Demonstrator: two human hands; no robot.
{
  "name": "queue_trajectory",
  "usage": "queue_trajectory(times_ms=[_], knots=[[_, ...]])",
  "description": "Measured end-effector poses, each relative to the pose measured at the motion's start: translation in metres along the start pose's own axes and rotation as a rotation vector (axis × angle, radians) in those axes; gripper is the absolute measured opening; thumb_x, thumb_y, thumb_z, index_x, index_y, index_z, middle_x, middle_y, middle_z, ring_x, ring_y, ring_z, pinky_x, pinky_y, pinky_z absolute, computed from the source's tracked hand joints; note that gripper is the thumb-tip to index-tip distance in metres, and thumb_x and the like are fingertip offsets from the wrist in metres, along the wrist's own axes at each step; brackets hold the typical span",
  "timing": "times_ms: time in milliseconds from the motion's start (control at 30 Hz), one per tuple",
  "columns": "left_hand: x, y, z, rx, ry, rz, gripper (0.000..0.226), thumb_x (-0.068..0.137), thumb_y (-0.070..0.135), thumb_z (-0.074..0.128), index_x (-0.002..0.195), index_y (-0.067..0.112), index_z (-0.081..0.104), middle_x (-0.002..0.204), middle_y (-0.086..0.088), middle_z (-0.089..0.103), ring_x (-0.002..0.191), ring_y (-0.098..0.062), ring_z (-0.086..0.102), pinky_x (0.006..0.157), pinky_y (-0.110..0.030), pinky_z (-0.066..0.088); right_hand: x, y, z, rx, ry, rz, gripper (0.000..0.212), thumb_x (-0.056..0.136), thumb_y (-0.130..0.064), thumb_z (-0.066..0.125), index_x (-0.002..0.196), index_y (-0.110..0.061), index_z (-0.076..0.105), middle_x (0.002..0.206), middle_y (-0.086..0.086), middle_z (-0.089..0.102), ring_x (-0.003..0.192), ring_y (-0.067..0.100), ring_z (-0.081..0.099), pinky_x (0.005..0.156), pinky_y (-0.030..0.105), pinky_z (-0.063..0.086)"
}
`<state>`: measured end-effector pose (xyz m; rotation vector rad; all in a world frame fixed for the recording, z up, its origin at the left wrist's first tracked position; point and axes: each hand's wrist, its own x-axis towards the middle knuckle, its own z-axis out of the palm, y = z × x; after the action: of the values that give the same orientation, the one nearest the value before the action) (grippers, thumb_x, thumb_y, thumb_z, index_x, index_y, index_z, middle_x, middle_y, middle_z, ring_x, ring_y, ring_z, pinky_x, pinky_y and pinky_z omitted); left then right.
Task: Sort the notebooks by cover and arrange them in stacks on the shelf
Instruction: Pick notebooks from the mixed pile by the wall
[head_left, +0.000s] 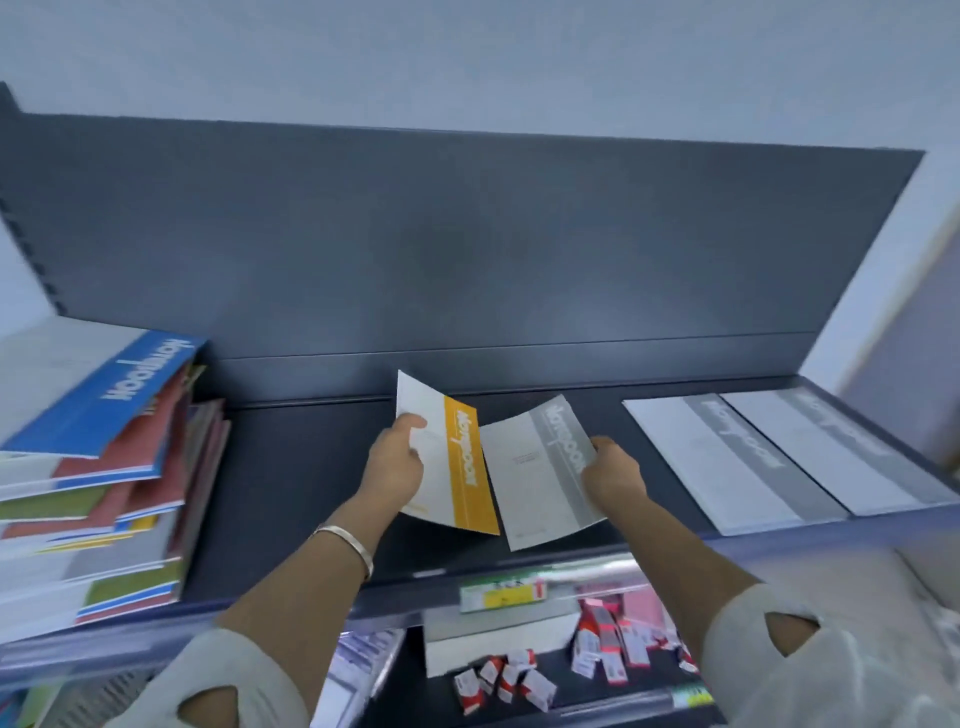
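Shelf (311, 467): unsorted mixed pile (93, 493) at shelf's left end. Two grey notebooks (727, 467) flat at shelf's right end, likely grey group begun. Over shelf's middle, yellow notebook (467, 467) pinched in left hand (395, 462) grip, grey notebook (540, 467) held in right hand (613, 478) grip, fanned apart, probably to compare covers.

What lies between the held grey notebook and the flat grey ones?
Head view: only the right hand gripping the held grey notebook, then bare shelf up to the flat grey notebooks.

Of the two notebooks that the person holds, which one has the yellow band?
The yellow notebook in the left hand; the grey notebook in the right hand has a grey band.
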<state>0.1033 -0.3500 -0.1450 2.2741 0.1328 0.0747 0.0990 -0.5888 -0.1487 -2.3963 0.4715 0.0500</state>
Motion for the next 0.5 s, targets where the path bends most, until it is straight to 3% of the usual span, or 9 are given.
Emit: queue_trajectory(times_ms=[133, 267, 333, 400, 500], knots=[[-0.007, 0.003, 0.035, 0.150, -0.030, 0.020, 0.038, 0.095, -0.002, 0.032, 0.122, 0.014, 0.053, 0.120, -0.017, 0.045, 0.089, -0.022, 0.043, 0.073, -0.025, 0.034, 0.014, 0.036, -0.019, -0.086, 0.009, -0.027, 0.034, 0.090, -0.003, 0.039, 0.122, -0.008, 0.049, 0.113, 0.017, 0.061, 0.096, 0.034, 0.059, 0.074, 0.035, 0.047], [-0.010, -0.005, 0.045, 0.278, -0.069, -0.006, 0.036, 0.096, 0.001, 0.037, 0.127, 0.013, 0.050, 0.123, -0.018, 0.039, 0.085, -0.025, 0.047, 0.078, -0.027, 0.041, 0.013, 0.050, -0.022, -0.437, 0.025, -0.068, 0.046, 0.092, -0.010, 0.043, 0.137, -0.016, 0.037, 0.137, 0.015, 0.038, 0.125, 0.037, 0.041, 0.098, 0.042, 0.040], [-0.014, -0.006, 0.047, 0.379, -0.103, -0.078, 0.040, 0.095, 0.008, 0.043, 0.134, 0.017, 0.042, 0.132, -0.016, 0.030, 0.097, -0.030, 0.049, 0.089, -0.031, 0.043, 0.007, 0.048, -0.019, -0.608, 0.021, -0.196, 0.049, 0.094, -0.020, 0.045, 0.142, -0.023, 0.034, 0.148, 0.010, 0.026, 0.135, 0.033, 0.029, 0.106, 0.044, 0.033], [-0.020, -0.002, 0.049, 0.612, -0.093, -0.081, 0.049, 0.094, 0.024, 0.050, 0.141, 0.025, 0.033, 0.144, -0.013, 0.021, 0.124, -0.035, 0.037, 0.103, -0.041, 0.036, 0.005, 0.045, -0.010, -0.684, -0.085, -0.389, 0.049, 0.098, -0.032, 0.040, 0.146, -0.029, 0.029, 0.158, 0.003, 0.012, 0.144, 0.030, 0.015, 0.113, 0.048, 0.023], [-0.023, 0.007, 0.062, 0.745, -0.221, 0.147, 0.063, 0.093, 0.045, 0.050, 0.148, 0.035, 0.021, 0.159, -0.005, 0.006, 0.145, -0.032, 0.010, 0.114, -0.047, 0.022, 0.004, 0.043, 0.000, -0.746, -0.266, -0.463, 0.047, 0.101, -0.036, 0.029, 0.148, -0.030, 0.023, 0.159, 0.002, 0.013, 0.146, 0.028, 0.013, 0.114, 0.049, 0.023]])
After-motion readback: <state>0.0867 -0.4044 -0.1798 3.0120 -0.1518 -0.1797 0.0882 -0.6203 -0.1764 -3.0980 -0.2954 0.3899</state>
